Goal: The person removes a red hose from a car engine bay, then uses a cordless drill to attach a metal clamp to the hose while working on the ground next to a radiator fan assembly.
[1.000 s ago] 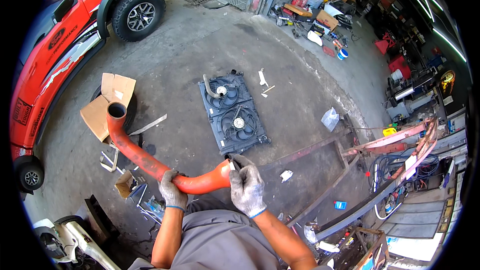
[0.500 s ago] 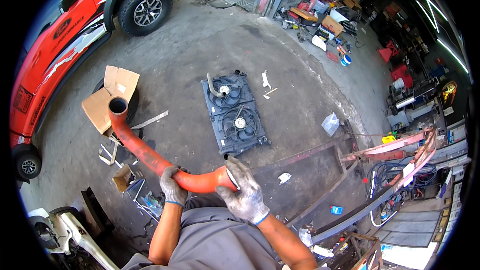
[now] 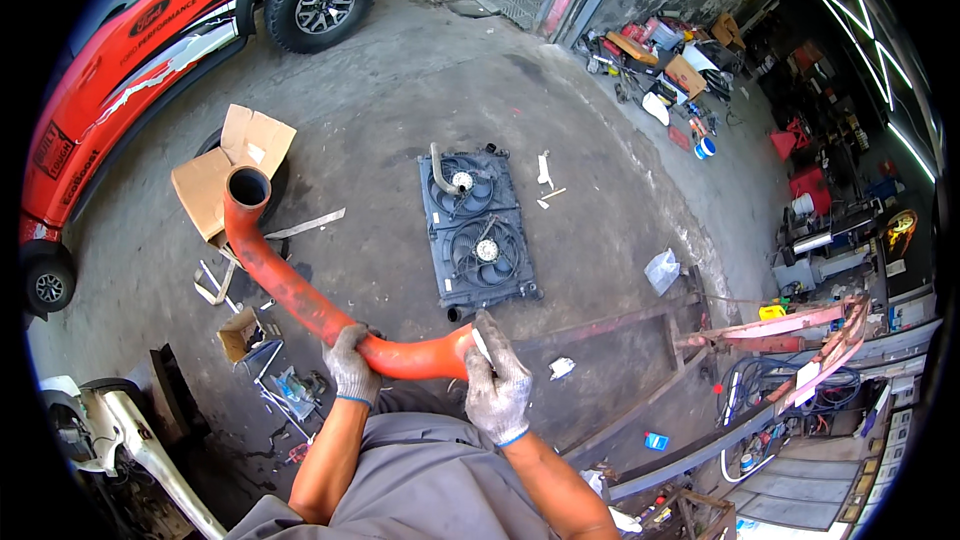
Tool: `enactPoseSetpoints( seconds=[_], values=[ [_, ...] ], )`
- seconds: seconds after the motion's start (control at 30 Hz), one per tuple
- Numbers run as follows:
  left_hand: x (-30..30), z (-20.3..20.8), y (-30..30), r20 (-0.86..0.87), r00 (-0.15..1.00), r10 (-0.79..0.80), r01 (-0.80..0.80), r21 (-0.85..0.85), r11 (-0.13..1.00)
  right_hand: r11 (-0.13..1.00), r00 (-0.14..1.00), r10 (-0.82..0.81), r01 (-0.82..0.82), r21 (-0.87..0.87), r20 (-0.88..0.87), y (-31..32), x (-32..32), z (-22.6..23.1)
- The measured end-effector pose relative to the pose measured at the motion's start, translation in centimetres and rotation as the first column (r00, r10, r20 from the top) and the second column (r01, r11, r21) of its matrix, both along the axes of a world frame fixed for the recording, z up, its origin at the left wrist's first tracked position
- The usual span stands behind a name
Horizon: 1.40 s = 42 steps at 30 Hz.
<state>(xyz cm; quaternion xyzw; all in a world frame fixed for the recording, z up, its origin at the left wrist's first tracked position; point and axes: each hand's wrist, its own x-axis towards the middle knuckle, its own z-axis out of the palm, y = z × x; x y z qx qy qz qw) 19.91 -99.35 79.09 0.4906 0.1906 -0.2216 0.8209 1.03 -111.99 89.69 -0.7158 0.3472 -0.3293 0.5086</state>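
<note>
A long, bent orange-red hose (image 3: 300, 292), scuffed dark along its middle, lies across the front of me. Its far end shows a dark round opening and points up at the left. My left hand (image 3: 351, 364), in a grey-white work glove, is closed round the hose in front of my body. At the near right end, my right hand (image 3: 497, 380), gloved likewise, pinches the hose's rim, with a pale strip of the inside showing by the fingers. Beyond the hose, a black radiator fan assembly (image 3: 480, 230) with two fans rests on the floor, a bent grey pipe (image 3: 440, 170) on top.
An opened cardboard box (image 3: 205, 195) sits beyond the hose's far end. A red pickup truck (image 3: 130, 70) stands at the far left. Metal frame rails (image 3: 690, 450) reach in from the right. Assorted parts (image 3: 665, 65) are heaped at the back wall. A plastic bag (image 3: 662, 271) lies right of the fans.
My right hand has shifted at the hose's end, its fingers now more upright along the rim. The left hand keeps its hold. The whole view has turned slightly.
</note>
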Motion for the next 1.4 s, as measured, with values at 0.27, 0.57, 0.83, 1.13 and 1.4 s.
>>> enactPoseSetpoints(
  seconds=[0.27,0.57,0.83,1.13,1.4],
  values=[
    [1.3,2.6,-0.4,0.006,0.998,-0.064,0.064,-0.076,0.995,0.979,0.987,0.139,-0.149,-0.139,-0.077,-1.5,-0.7,1.1],
    [2.0,2.0,-1.2,-0.303,0.927,-0.219,0.172,-0.175,0.97,0.786,0.934,0.349,-0.335,-0.52,-0.074,-2.3,-1.3,3.6],
    [0.6,-0.1,-2.4,-0.406,0.871,-0.276,0.213,-0.193,0.958,0.769,0.993,0.101,-0.117,-0.629,-0.062,-1.6,-1.3,3.0],
    [-1.1,0.8,-2.0,-0.519,0.777,-0.357,0.301,-0.192,0.934,0.747,0.956,0.23,-0.295,-0.596,-0.184,-2.4,-1.4,5.5],
    [-2.7,3.5,-3.3,-0.522,0.739,-0.426,0.397,-0.173,0.901,0.737,0.966,0.216,-0.257,-0.625,-0.142,-3.7,-2.2,3.8]
  ],
)
